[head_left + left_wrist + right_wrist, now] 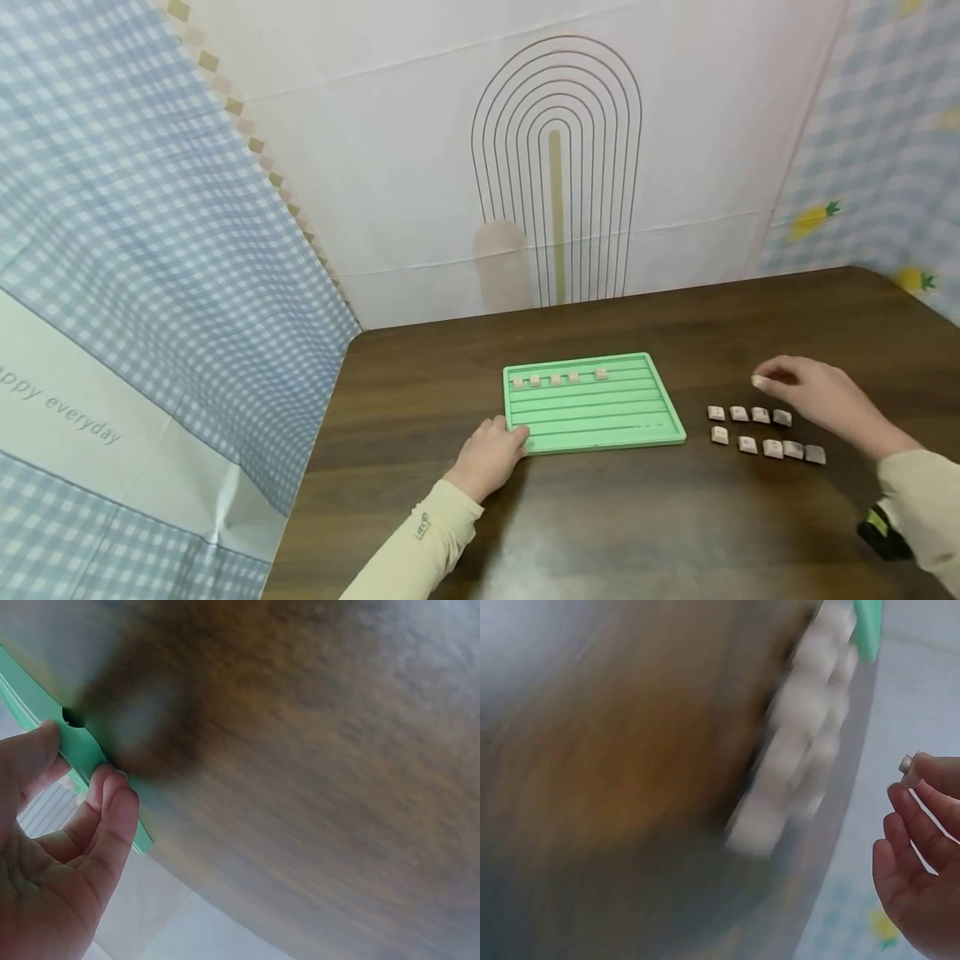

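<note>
A light green ridged tray (pixel 592 415) lies on the dark wooden table. Several small white keycaps (pixel 556 381) sit in a line along its top row, the rightmost set a little apart. My left hand (pixel 489 457) grips the tray's near left corner; in the left wrist view, thumb and fingers (pixel 112 817) are on its green edge. To the right of the tray my right hand (pixel 821 396) is raised over the table. A small pale keycap (pixel 907 771) is pinched between its thumb and index finger. Below that hand, more keycaps (pixel 772 448) lie in two loose rows.
A dark object with a bright green patch (pixel 885 533) is by the right sleeve, partly covered. Behind the table (pixel 420 358) hangs a white cloth (pixel 405 167) with printed arches. Blue checked cloth (pixel 150 208) hangs along the left side.
</note>
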The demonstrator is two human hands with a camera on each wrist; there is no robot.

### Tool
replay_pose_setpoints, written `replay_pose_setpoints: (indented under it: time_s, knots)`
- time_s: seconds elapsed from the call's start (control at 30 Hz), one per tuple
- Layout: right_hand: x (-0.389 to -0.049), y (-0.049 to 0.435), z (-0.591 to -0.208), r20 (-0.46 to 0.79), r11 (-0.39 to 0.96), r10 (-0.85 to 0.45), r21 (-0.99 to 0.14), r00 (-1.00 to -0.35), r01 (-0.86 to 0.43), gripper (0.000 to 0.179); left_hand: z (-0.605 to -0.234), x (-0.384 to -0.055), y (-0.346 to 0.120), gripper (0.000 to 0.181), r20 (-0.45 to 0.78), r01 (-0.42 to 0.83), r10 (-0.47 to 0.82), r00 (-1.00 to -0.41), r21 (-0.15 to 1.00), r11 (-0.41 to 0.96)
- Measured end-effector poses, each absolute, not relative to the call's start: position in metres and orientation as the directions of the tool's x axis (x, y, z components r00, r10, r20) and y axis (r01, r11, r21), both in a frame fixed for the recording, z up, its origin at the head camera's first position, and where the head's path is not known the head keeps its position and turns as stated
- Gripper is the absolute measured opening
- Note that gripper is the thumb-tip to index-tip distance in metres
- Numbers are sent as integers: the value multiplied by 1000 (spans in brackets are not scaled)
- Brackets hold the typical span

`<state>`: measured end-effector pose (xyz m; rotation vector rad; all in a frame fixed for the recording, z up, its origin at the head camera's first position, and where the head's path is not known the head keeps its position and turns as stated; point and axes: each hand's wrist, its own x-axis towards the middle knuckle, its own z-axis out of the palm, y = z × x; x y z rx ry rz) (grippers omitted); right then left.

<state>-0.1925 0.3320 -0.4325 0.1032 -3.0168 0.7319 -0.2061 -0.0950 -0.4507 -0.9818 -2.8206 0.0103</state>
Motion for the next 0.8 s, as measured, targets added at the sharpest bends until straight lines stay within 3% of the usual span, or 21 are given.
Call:
replay_pose_setpoints:
  time_s: [0.2,0.33,0.63,0.8]
  knots:
    - [-178,370,-456,-63,922,24,-384,-998,46,44,-451,-205,-98,14,179,627,625,-760,-52,777]
    - [-175,375,-462,-96,917,28,-394,-995,64,38,-451,-206,-97,15,194,633,628,-754,-43,773]
    - [-179,370,-458,-93,912,8,-407,-996,45,35,-451,-205,-99,14,183,627,622,-761,-37,778]
    - [-185,360,-443,-2,903,-52,-427,-999,-47,33,-449,-204,-96,13,191,636,631,-752,-41,771]
